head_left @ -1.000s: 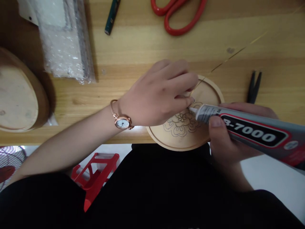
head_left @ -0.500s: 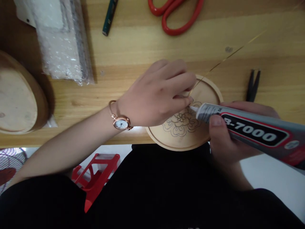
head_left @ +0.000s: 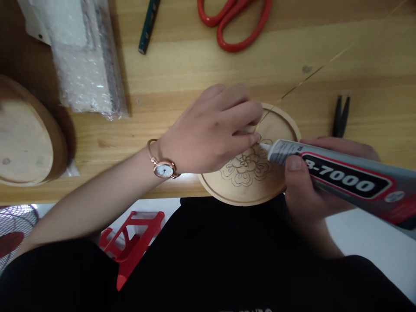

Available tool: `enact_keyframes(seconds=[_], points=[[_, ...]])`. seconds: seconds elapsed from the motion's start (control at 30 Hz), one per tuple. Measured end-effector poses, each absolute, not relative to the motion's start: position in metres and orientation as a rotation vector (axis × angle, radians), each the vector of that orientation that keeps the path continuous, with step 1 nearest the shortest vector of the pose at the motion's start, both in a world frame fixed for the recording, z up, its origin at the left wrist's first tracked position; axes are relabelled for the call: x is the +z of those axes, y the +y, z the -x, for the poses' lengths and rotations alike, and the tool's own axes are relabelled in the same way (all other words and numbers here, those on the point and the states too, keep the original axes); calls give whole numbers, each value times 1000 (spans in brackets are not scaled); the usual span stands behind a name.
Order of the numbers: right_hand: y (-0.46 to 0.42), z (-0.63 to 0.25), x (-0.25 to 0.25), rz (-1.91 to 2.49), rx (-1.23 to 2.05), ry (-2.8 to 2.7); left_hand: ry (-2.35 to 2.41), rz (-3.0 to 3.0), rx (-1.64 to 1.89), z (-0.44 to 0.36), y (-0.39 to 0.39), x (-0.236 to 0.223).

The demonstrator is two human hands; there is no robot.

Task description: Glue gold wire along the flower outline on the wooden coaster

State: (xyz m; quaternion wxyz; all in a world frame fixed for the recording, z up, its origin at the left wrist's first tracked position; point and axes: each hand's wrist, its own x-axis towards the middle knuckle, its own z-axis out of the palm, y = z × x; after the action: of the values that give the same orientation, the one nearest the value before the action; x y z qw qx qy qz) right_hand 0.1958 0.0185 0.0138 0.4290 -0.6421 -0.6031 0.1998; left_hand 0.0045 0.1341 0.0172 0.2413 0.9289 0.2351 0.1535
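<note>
A round wooden plate (head_left: 279, 173) with a flower outline drawn on it lies at the table's near edge. My left hand (head_left: 211, 128), with a watch on its wrist, rests on the plate and pinches a thin golden wire (head_left: 302, 80) that runs off to the upper right. My right hand (head_left: 312, 190) is wrapped round a grey B-7000 glue tube (head_left: 341, 175). The tube's white nozzle touches the drawing right beside my left fingertips.
Red scissors (head_left: 234, 21) and a dark green pencil (head_left: 147, 26) lie at the far edge. Black tweezers (head_left: 340, 113) sit at the right. A bubble-wrapped packet (head_left: 84, 56) and a wooden oval (head_left: 26, 138) are at the left. A red stool (head_left: 133, 240) stands below the table.
The view has shifted slightly. Both hands keep the same hold, with the nozzle still at the drawing.
</note>
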Motion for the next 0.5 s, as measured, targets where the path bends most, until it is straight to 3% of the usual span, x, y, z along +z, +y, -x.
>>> enact_keyframes(seconds=[0.1, 0.5], points=[[20, -192, 14, 1590, 257, -1531, 624, -2565, 444, -4, 134, 17], [23, -185, 15, 1572, 308, -1448, 524, -2605, 599, 2, 133, 10]])
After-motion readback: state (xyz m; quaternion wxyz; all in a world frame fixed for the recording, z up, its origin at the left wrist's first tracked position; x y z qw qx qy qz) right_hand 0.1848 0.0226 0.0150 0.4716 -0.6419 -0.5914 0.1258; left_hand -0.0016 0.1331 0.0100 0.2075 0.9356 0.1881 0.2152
